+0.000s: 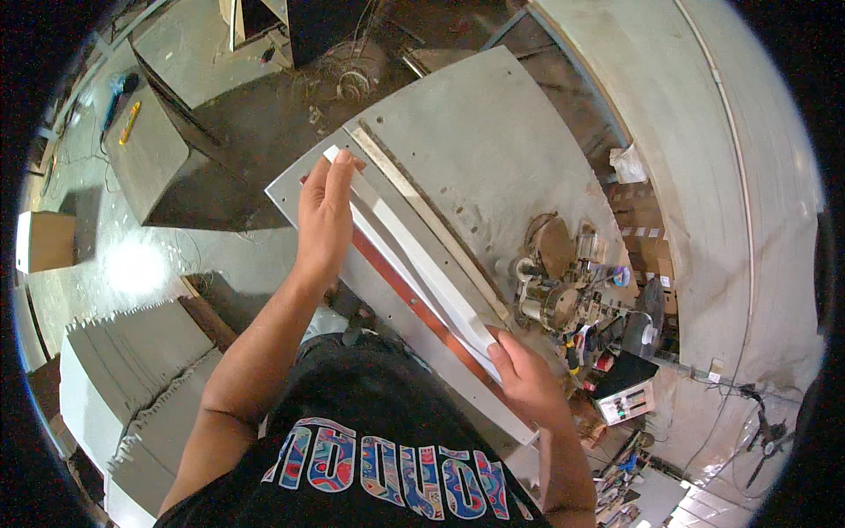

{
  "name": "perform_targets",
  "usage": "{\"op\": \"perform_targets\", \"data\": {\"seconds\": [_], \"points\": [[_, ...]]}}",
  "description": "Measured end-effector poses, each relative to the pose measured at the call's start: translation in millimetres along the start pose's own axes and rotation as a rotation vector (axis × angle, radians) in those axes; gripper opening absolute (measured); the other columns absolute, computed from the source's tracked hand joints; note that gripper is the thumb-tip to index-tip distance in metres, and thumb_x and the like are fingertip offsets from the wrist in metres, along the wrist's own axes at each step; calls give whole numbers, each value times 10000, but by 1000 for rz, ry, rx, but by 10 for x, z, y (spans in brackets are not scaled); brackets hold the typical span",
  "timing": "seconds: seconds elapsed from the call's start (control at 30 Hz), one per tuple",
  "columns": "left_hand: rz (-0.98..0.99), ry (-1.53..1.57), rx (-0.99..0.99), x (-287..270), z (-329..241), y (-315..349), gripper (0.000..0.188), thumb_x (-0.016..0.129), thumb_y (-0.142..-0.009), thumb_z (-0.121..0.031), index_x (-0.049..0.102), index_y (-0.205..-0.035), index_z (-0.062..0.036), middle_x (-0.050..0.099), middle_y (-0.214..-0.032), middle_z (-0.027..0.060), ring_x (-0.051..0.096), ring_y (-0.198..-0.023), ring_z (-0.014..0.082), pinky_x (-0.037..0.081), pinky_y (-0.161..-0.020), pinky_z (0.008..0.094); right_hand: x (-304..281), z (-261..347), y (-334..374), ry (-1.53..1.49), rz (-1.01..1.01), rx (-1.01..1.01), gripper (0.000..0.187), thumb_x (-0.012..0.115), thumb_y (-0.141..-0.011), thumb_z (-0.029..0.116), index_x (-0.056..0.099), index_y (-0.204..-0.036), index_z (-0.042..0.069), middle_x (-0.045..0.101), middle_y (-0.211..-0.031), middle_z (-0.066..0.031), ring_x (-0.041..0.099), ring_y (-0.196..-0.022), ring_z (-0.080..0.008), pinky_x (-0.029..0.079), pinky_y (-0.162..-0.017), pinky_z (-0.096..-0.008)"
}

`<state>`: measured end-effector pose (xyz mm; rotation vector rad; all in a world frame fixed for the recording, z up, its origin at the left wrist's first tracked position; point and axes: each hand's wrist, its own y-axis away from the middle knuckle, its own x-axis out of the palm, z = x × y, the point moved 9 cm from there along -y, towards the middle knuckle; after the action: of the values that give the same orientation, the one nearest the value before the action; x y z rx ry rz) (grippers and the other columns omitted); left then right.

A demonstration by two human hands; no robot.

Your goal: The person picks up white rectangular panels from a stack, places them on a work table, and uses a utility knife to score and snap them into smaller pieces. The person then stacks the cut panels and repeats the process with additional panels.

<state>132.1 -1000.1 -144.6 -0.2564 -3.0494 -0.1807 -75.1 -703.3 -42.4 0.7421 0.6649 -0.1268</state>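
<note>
A long white folded strip lies slantwise between my hands, over a flat grey machine table. Its far left end is gripped by my left hand, fingers closed around the edge. At the near right end, my right hand holds it with the thumb on top; the fingers beneath are hidden. Beyond the strip, a narrow pale bar runs along the table, roughly parallel to it. On the side toward my body, a reddish-brown band follows the table's near part.
A metal mechanism with round parts sits on the table's right side, with tools beside it. Grey-white panels with toothed edges are stacked at lower left. A yellow-handled tool rests on a dark bench at upper left. Cardboard boxes stand at right.
</note>
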Motion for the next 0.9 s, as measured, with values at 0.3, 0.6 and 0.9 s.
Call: {"op": "perform_targets", "data": {"seconds": [0.3,0.6,0.9], "points": [[-15,13,-25,77,15,-56,475,526,-1232,-492,691,-1054,-84,669,-1101,30,579,-1062,173,441,-1017,342,71,34,-254,15,19,-3,352,587,-1213,256,695,-1442,12,779,-1235,-238,755,-1130,-347,562,-1006,-428],[-39,25,57,-24,-67,18,541,523,-1237,-512,737,-1100,-34,564,-929,-14,471,-883,98,405,-796,316,262,103,-350,-86,28,-87,390,562,-1204,216,659,-1571,124,784,-1362,-258,767,-1284,-448,587,-1079,-495],[-15,9,36,-13,-80,22,554,521,-1235,-528,742,-1112,-35,585,-954,-9,500,-923,108,430,-847,318,254,202,-395,-51,-13,-117,402,569,-1209,297,661,-1557,119,801,-1266,-263,791,-1175,-466,608,-1012,-514]]}}
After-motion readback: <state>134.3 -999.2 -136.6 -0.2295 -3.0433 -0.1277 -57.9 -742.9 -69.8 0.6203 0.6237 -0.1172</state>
